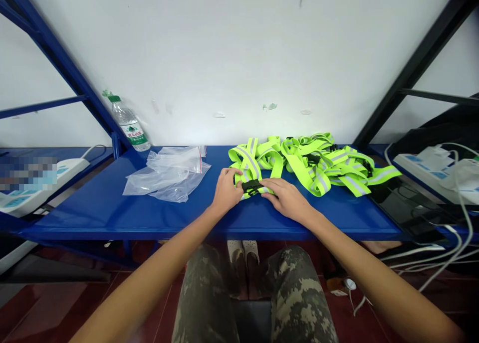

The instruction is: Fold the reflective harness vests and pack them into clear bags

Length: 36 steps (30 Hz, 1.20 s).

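Lying beside hi-vis straps [318,166], plastic bags [166,174].

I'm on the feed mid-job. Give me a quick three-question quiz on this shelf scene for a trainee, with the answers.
1. Multiple choice: what lies between the left hand and the right hand? A) a pair of scissors B) a black plastic buckle C) a roll of tape
2. True or false: the clear plastic bags lie to the left of the pile of neon yellow reflective straps on the blue shelf.
3. Fill in the blank: the reflective stripes along the straps are ____.

Key: 1 B; 2 true; 3 silver-grey.
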### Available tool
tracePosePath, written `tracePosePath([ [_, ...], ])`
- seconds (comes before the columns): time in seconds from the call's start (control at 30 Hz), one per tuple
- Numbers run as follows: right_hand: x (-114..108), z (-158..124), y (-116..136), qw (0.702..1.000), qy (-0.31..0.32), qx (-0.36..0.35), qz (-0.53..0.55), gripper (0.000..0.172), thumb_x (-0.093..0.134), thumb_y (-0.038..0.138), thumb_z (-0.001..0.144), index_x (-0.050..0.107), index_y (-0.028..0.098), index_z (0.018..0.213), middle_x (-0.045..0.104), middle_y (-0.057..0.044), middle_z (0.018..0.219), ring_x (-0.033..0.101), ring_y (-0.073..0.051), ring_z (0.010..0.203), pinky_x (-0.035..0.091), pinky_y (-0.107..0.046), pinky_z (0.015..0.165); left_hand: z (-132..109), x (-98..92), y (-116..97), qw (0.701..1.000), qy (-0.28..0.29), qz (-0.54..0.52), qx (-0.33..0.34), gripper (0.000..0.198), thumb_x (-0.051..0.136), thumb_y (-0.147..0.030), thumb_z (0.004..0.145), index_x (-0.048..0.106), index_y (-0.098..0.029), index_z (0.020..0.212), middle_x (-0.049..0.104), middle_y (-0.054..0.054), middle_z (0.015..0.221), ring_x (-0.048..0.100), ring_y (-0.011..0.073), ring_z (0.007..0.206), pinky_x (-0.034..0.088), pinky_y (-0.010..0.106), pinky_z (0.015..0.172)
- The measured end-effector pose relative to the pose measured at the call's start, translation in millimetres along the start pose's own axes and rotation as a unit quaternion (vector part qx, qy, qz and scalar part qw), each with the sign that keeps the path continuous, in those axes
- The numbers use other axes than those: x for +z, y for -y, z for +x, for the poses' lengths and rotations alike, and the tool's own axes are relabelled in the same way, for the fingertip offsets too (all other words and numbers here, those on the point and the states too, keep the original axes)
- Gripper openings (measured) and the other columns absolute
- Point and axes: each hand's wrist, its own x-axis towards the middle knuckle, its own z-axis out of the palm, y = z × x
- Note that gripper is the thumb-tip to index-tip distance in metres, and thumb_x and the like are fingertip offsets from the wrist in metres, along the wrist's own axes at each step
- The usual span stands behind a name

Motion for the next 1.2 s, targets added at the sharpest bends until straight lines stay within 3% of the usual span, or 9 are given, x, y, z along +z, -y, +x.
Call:
tracePosePath([
  [0.13, 0, 5, -4, 1.000, 0.008, 0.010, -0.007, 0.036, 0.048, 0.030, 0.098, 0.063, 0.019, 0.128, 0.068, -0.012, 0.125, 0.063, -0.029, 0.116, 0.050, -0.046, 0.101, -13, -6.3, -10, 0.996, -0.037, 0.077, 0.032, 0.020, 0.049, -0.034, 0.095, 0.061, -0.019, 0.101, 0.059, 0.009, 0.104, 0.058, 0.0246, 0.101, 0.049, 0.039, 0.091],
  [0.3, 4, 1, -9, 0.999, -0.012, 0.030, 0.030, 0.037, 0.048, 0.030, 0.097, 0.062, 0.018, 0.129, 0.066, -0.013, 0.126, 0.061, -0.028, 0.120, 0.047, -0.045, 0.106, -25, -11.1, -9, 0.974, 0.068, 0.125, 0.178, 0.054, 0.060, -0.057, 0.087, 0.057, -0.018, 0.124, 0.060, 0.013, 0.122, 0.056, 0.0284, 0.112, 0.048, 0.041, 0.096],
  [0.43, 5, -4, -7, 0.995, -0.045, 0.080, 0.042, 0.036, 0.056, 0.033, 0.093, 0.066, 0.022, 0.126, 0.043, -0.012, 0.152, 0.036, -0.032, 0.145, 0.030, -0.052, 0.119, -23, -9.5, -1, 0.967, 0.084, 0.139, 0.195, 0.047, 0.053, -0.049, 0.094, 0.058, -0.016, 0.127, 0.064, 0.013, 0.120, 0.059, 0.0278, 0.111, 0.048, 0.042, 0.098],
  [0.53, 2, -5, -2, 0.987, -0.038, 0.150, 0.050, 0.040, 0.061, 0.036, 0.090, 0.065, 0.023, 0.128, 0.024, -0.012, 0.161, 0.029, -0.035, 0.148, 0.030, -0.053, 0.119, -21, -8.1, 1, 0.967, 0.093, 0.125, 0.202, 0.040, 0.057, -0.045, 0.093, 0.062, -0.017, 0.121, 0.069, 0.011, 0.116, 0.061, 0.0273, 0.109, 0.049, 0.042, 0.096],
  [0.67, -2, -5, 1, 0.981, -0.017, 0.166, 0.101, 0.060, 0.068, 0.037, 0.083, 0.053, 0.020, 0.138, 0.039, -0.016, 0.153, 0.039, -0.031, 0.143, 0.033, -0.047, 0.118, -20, -8.5, 1, 0.964, 0.109, 0.094, 0.225, 0.039, 0.061, -0.040, 0.093, 0.061, -0.017, 0.124, 0.069, 0.009, 0.122, 0.061, 0.0263, 0.111, 0.049, 0.040, 0.098],
  [0.8, -5, -5, 2, 0.973, -0.011, 0.182, 0.144, 0.093, 0.070, 0.037, 0.080, 0.022, 0.015, 0.156, 0.036, -0.018, 0.156, 0.037, -0.032, 0.145, 0.033, -0.049, 0.118, -20, -8.7, 2, 0.964, 0.121, 0.077, 0.226, 0.040, 0.060, -0.040, 0.093, 0.059, -0.017, 0.126, 0.069, 0.009, 0.124, 0.061, 0.0256, 0.114, 0.049, 0.040, 0.100],
  [0.87, -6, -4, 2, 0.969, 0.009, 0.192, 0.153, 0.097, 0.071, 0.037, 0.079, 0.019, 0.013, 0.157, 0.039, -0.019, 0.155, 0.041, -0.033, 0.142, 0.037, -0.051, 0.115, -21, -8.8, 3, 0.963, 0.125, 0.078, 0.226, 0.040, 0.059, -0.039, 0.094, 0.058, -0.017, 0.128, 0.069, 0.009, 0.125, 0.061, 0.0255, 0.115, 0.049, 0.040, 0.100],
  [1.0, -6, -3, -1, 0.975, 0.032, 0.143, 0.169, 0.080, 0.071, 0.038, 0.081, 0.039, 0.014, 0.150, 0.049, -0.015, 0.149, 0.047, -0.030, 0.138, 0.036, -0.048, 0.116, -22, -10.4, 2, 0.957, 0.129, 0.088, 0.243, 0.044, 0.059, -0.039, 0.094, 0.056, -0.015, 0.131, 0.067, 0.010, 0.126, 0.061, 0.0264, 0.114, 0.049, 0.041, 0.099],
  [1.2, -3, -4, -7, 0.986, 0.042, 0.052, 0.153, 0.055, 0.063, 0.044, 0.090, 0.057, 0.019, 0.139, 0.048, -0.012, 0.150, 0.039, -0.026, 0.144, 0.032, -0.044, 0.120, -24, -11.7, -2, 0.950, 0.128, 0.099, 0.269, 0.041, 0.059, -0.041, 0.093, 0.059, -0.014, 0.124, 0.069, 0.011, 0.119, 0.064, 0.0263, 0.110, 0.050, 0.040, 0.099],
])
